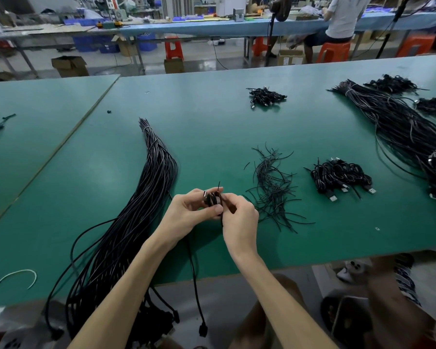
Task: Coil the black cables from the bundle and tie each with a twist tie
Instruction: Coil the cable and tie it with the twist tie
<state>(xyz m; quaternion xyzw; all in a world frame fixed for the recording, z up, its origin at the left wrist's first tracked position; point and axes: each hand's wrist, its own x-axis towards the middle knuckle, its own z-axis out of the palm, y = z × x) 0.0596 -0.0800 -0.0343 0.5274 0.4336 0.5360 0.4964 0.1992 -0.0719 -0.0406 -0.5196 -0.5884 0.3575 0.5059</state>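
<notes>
Left hand (189,209) curled round a small coil (212,199), thumb clamped across its front. It is held just above the desk (212,127), near the middle of the near edge. Right hand (239,219) pinches the tie (219,188) at the coil's waist, one tie end poking up. Judged step: twisting the tie closed.

Bundle (139,205) lies just left of the hands, running from mid-desk to over the near edge. Spare ties (272,190) sit just right of the hands, done coils (337,176) beyond them toward the right edge. A loose cable (195,280) hangs off the near edge below the hands; cannot tell if it's the coil's own tail.

Risks:
- If the left thumb eases before enough twists, the loops likely spring apart and the coil needs redoing.
- The thin tie may slip from the pinch or catch only some loops, leaving a slack wrap.
- If the hanging cable does belong to the coil, its weight could drag loops out.
- The hands are close to the spare ties; a sweep could scatter them.
</notes>
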